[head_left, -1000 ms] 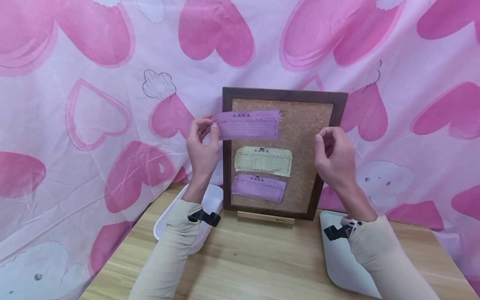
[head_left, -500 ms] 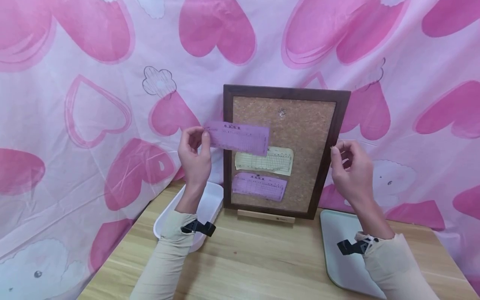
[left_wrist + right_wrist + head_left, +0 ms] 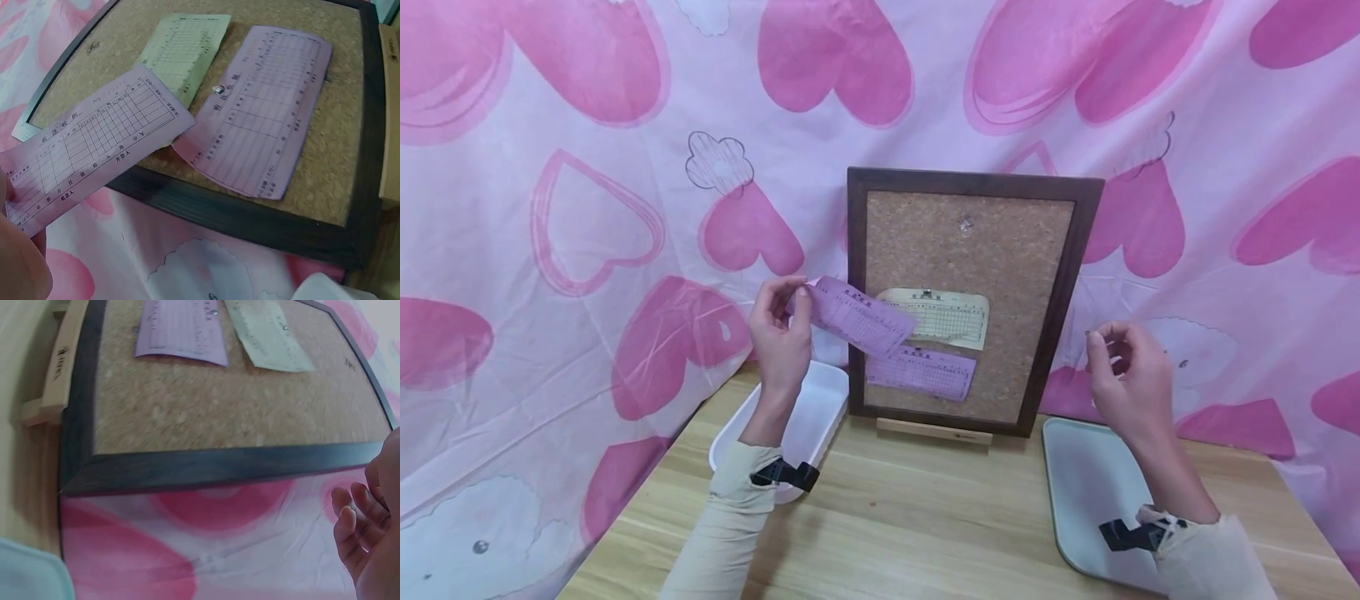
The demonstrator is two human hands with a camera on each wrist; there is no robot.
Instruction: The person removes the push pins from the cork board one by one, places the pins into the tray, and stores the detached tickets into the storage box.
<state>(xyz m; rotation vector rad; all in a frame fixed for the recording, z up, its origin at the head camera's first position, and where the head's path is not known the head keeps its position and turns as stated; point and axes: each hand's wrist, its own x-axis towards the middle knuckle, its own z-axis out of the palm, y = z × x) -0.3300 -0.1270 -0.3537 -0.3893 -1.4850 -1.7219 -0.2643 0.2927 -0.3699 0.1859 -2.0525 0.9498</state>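
Note:
My left hand (image 3: pixel 781 337) pinches a loose purple receipt slip (image 3: pixel 861 317) by its left end, in front of the corkboard (image 3: pixel 1022 250). Printed table lines show on the slip in the left wrist view, and its free end sags, overlapping part of a yellow slip (image 3: pixel 958 321). That yellow slip and a second purple slip (image 3: pixel 936 379) are fixed to the cork; a silver tack head (image 3: pixel 218 89) shows on the purple one. Right of the board, my right hand (image 3: pixel 1131 375) is raised with thumb and forefinger together on a tiny speck, apparently a tack, hard to make out.
The dark-framed board stands on a small wooden stand (image 3: pixel 932 431). A white tray (image 3: pixel 833 392) lies at its left and a pale green tray (image 3: pixel 1086 500) at its right on the wooden table (image 3: pixel 910 517). A heart-patterned cloth (image 3: pixel 625 208) hangs behind.
Left hand and purple slip have moved down and left, away from the board's upper part, uncovering a mark on the cork. The slip now tilts. My right hand has moved right and down.

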